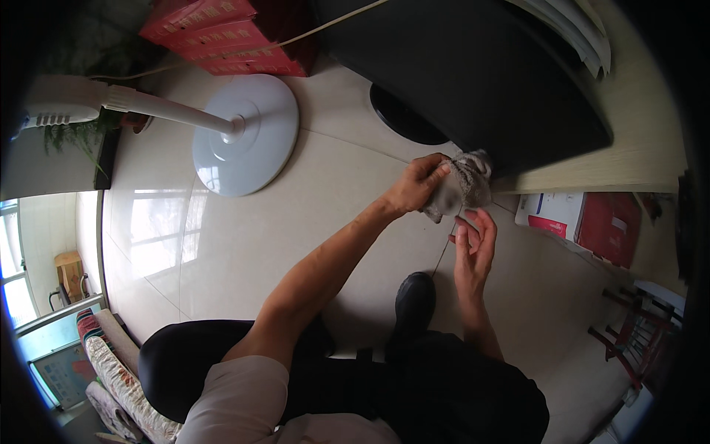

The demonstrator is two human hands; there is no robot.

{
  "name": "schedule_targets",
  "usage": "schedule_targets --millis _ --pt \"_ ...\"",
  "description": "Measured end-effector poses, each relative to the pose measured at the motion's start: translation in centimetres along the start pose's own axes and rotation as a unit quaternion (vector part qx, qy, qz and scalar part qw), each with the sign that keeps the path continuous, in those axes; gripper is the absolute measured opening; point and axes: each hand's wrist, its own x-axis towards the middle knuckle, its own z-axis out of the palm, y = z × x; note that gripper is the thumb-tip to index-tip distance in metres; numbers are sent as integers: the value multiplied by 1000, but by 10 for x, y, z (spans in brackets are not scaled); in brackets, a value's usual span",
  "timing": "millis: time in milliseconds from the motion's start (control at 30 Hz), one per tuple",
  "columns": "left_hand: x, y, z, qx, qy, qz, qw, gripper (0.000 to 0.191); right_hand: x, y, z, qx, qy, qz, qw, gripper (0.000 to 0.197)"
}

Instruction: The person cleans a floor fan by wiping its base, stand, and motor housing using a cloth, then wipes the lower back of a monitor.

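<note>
A crumpled grey-brown cloth [468,175] hangs in my left hand [416,183], whose thumb and fingers pinch its left side. Just below the cloth is my right hand [474,241], its fingers apart and slightly curled, holding nothing. The cloth is in front of the lower corner of a large black panel [466,72], beside the edge of a pale wooden board [577,177]. Whether the cloth touches either one cannot be told.
A standing fan's round white base [249,133] rests on the tiled floor [249,233]. Red boxes [238,44] are stacked behind it, with a thin cable passing across. At right are a white box [549,213], a red box [610,227] and a dark red stool-like frame [632,338].
</note>
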Motion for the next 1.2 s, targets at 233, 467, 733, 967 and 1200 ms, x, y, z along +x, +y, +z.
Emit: schedule_targets --millis 233,467,733,967,1200 --pt "10 3 46 238 -34 233 942 51 50 9 -16 198 -54 127 970 77" --pt "7 -5 17 329 -1 236 915 59 46 23 -11 384 -124 224 887 70" --pt "27 -30 -94 109 449 213 861 44 54 -1 40 195 -143 188 952 62" --pt "77 -35 -184 291 367 115 876 48 64 45 61 -109 -174 107 973 63" --pt "76 -34 -173 338 379 110 854 44 140 52 129 -351 -168 -158 907 73"
